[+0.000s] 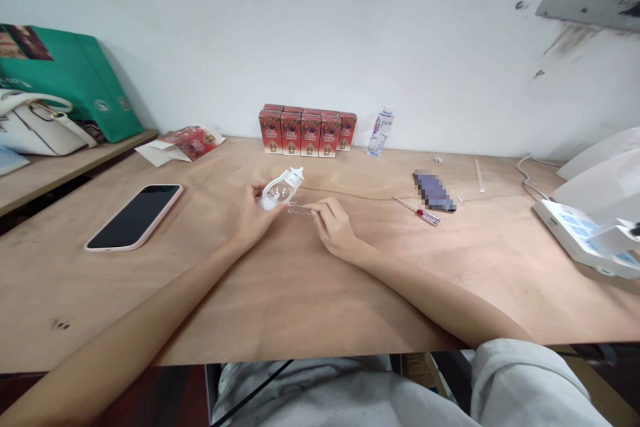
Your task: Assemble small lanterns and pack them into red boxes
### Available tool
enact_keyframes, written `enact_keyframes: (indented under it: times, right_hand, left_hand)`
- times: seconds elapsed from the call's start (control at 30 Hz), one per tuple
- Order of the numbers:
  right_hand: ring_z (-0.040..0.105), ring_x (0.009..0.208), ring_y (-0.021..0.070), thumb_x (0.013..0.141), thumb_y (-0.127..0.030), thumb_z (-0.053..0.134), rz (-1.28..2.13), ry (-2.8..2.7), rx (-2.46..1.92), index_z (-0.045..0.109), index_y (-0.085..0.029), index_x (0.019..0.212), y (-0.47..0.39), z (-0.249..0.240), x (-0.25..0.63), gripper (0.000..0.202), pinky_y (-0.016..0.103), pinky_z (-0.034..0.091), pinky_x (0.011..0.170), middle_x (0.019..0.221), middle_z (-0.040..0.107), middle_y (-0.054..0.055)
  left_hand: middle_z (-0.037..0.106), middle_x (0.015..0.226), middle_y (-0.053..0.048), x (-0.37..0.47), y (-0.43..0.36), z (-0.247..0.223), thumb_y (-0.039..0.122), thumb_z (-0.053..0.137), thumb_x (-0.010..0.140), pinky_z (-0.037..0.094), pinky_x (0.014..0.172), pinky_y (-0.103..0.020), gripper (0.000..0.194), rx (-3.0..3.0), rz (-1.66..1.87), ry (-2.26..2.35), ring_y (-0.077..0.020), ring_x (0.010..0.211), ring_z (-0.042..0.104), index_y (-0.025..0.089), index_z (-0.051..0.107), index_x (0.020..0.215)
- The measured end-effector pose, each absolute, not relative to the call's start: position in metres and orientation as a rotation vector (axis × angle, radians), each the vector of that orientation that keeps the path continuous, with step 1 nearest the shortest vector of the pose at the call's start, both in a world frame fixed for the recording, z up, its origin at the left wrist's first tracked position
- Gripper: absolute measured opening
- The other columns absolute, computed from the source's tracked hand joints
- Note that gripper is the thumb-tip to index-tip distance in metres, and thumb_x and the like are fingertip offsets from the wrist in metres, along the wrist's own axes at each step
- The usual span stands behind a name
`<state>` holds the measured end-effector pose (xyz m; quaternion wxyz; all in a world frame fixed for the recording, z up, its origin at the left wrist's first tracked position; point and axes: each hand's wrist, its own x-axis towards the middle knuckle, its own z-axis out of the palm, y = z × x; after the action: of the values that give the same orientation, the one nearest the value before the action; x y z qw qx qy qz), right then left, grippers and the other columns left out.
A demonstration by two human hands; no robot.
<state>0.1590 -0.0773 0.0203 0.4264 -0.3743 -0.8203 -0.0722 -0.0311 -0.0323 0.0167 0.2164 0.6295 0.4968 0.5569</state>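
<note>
Head camera shows the left hand (256,215) curled around the lower end of a small white lantern (281,192) with a clear middle, thumb and fingers closed on it. It is held tilted, its pointed top leaning to the right, above the front half of the wooden table (310,293). Just beside it, the right hand (334,228) has its thumb and fingertips pinched together on a thin wire (300,211), which reaches toward the lantern; whether the two touch is too small to tell.

Behind the hands, a block of red boxes (306,133) stands near the wall, with an upright clear bottle (381,131) to its right. Well to the right of the right hand lie a screwdriver (419,212) and, just beside it, a dark flat object (434,191), blurred out. On the left, a phone (135,217) lies face up, and farther back is a flattened red carton (187,143).
</note>
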Motion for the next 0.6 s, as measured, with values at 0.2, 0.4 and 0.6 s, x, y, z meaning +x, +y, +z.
enact_keyframes:
  times: [0.2, 0.4, 0.6]
  right_hand:
    - [0.051, 0.074, 0.012, 0.092, -0.035, 0.035, 0.425, -1.735, -0.967, 0.053, -0.019, 0.087, -0.071, 0.022, 0.163, 0.025, 0.026, 0.043, 0.072, 0.083, 0.055, 0.003]
    - [0.027, 0.043, 0.006, 0.08, -0.054, 0.05, 1.132, -1.266, -0.867, 0.045, -0.022, 0.074, -0.056, 0.019, 0.165, 0.034, 0.019, 0.028, 0.043, 0.051, 0.028, -0.01]
    - [0.015, 0.038, 0.003, 0.074, -0.051, 0.061, 1.415, -1.065, -0.768, 0.044, -0.021, 0.071, -0.049, 0.019, 0.168, 0.035, 0.016, 0.014, 0.038, 0.045, 0.021, -0.013]
  left_hand:
    - [0.06, 0.091, -0.004, -0.026, -0.044, 0.03, 0.042, 0.072, 0.062, 0.047, 0.074, -0.031, 0.045, 1.778, 1.433, 1.276, -0.0177, 0.082, 0.058, 0.017, 0.05, 0.092]
    - [0.06, 0.083, -0.002, -0.028, -0.049, 0.037, 0.043, 0.069, 0.063, 0.044, 0.064, -0.026, 0.04, 1.766, 1.336, 1.198, -0.0142, 0.071, 0.055, 0.017, 0.054, 0.09]
    - [0.059, 0.073, 0.0, -0.029, -0.049, 0.039, 0.045, 0.071, 0.06, 0.042, 0.053, -0.023, 0.041, 1.64, 1.167, 1.092, -0.0113, 0.059, 0.052, 0.016, 0.055, 0.084]
